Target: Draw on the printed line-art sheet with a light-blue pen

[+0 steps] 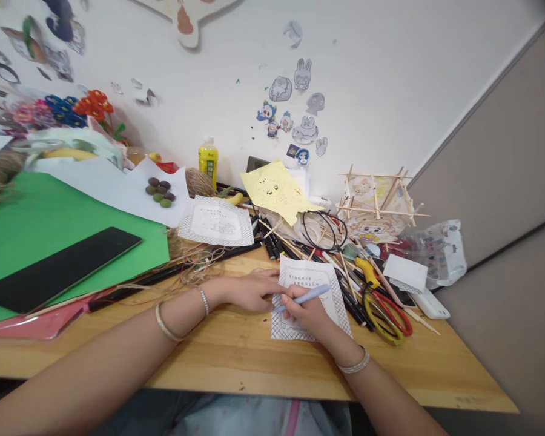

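Note:
My right hand [309, 312] is closed around a light blue pen [311, 295], its tip low over a small white sheet of paper [331, 315]. The sheet has a hatched border and handwritten lines near its top. My left hand [252, 290] lies flat at the sheet's left edge, fingers stretched toward the right hand. A bracelet circles each wrist, and a bangle sits on the left forearm. Up and to the left lies a similar bordered sheet with a drawing [215, 221]. My right fingers hide part of the writing area.
Scissors with yellow and red handles [381, 309], black markers [269, 239] and wooden sticks crowd the right. A stick frame [376, 203], a yellow drawing [275, 191] and a bottle [208, 158] stand behind. A black tablet-like slab [63, 266] rests on green paper [31, 209] at left.

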{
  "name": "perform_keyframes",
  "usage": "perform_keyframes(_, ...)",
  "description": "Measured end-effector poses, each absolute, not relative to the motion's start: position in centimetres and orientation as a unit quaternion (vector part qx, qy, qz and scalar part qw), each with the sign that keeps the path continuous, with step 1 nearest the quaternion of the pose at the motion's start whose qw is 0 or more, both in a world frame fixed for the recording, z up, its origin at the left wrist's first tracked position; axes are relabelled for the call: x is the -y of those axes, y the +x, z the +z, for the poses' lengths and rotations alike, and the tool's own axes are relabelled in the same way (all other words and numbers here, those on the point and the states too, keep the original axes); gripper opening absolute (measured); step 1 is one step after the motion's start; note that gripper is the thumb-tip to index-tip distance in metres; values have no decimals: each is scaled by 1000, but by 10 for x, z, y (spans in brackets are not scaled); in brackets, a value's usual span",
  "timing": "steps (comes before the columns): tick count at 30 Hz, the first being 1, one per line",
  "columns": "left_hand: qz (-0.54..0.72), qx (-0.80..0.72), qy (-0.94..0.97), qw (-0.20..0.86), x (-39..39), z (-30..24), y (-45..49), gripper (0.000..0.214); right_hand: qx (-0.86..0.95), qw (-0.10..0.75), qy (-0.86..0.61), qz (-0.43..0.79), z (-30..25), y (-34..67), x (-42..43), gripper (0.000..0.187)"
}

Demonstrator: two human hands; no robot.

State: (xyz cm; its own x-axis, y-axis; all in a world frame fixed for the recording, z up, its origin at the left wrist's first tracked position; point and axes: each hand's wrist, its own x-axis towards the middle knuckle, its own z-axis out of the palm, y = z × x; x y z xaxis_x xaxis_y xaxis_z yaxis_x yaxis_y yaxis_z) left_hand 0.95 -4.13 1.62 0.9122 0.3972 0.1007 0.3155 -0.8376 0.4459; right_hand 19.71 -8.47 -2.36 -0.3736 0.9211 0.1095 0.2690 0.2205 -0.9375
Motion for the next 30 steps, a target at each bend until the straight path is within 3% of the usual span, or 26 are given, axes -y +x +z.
perform_keyframes(30, 83, -194, 955, 208, 40, 14, 9, 53, 673, 360, -456, 458, -14, 196, 89, 22)
